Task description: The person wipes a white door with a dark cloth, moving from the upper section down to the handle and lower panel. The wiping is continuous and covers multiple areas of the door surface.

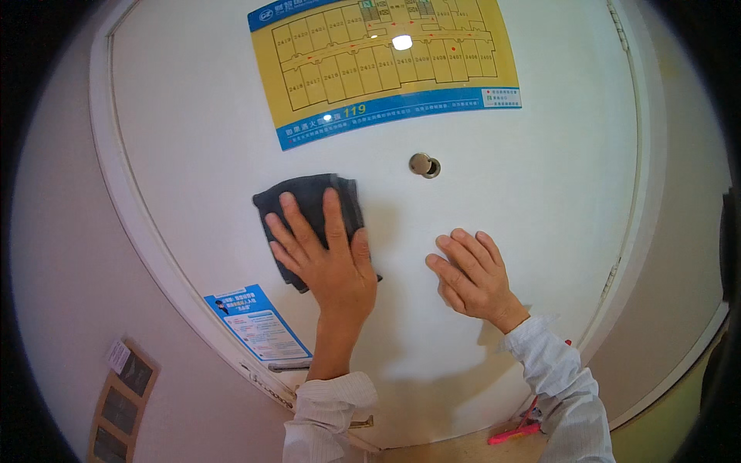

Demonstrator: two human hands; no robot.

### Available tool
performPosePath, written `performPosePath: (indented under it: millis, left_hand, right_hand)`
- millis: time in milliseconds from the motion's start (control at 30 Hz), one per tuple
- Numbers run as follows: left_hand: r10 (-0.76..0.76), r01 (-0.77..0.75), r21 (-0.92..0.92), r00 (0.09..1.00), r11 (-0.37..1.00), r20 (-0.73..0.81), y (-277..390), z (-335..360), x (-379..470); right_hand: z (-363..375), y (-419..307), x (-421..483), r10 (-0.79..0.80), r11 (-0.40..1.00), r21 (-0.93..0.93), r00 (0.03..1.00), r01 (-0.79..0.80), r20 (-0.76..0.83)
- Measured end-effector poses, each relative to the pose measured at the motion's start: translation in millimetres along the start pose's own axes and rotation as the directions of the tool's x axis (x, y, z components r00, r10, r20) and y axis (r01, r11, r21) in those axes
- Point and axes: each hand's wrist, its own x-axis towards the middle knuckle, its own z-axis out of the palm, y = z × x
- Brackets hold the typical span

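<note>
My left hand (pixel 330 260) lies spread over a folded dark cloth (pixel 307 202), pressing it flat on a white door (pixel 393 341). To the right, my right hand (pixel 472 275) holds nothing; its fingers are slightly bent and close to the door's surface. Whether its fingertips touch the door I cannot tell. Above and between the hands is a round metal peephole (pixel 424 165) with its cover swung partly aside. A yellow and blue floor-plan sign (pixel 382 69) is fixed higher on the door.
A blue notice (pixel 260 324) is on the door at lower left, above a door handle (pixel 289 366). Hinges (pixel 611 278) line the right edge. A wall switch panel (pixel 121 405) is at far lower left. A pink object (pixel 514 433) lies near the door's bottom.
</note>
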Motion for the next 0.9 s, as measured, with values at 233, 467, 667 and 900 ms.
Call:
performPosePath:
  millis: [233,467,667,900]
  left_hand:
    - [-0.02,0.012,0.077,0.995,0.997,0.095,9.8,-1.2,-68.8]
    - [-0.137,0.136,-0.019,0.99,0.99,-0.032,5.6,2.5,-14.7]
    - [-0.039,0.042,-0.025,0.992,0.999,0.117,32.5,3.6,-70.4]
    - [-0.181,0.18,-0.032,0.983,0.983,-0.033,0.1,4.7,-64.2]
  right_hand:
    - [-1.9,-3.7,1.1,0.033,0.996,0.085,0.999,-0.033,0.011]
    - [0.7,1.1,-1.0,0.023,0.991,0.129,1.0,-0.023,0.002]
    - [0.2,-2.5,-1.0,0.009,0.988,0.153,1.0,-0.013,0.024]
    - [1.4,-3.4,-4.8,0.027,0.988,0.148,0.999,-0.032,0.038]
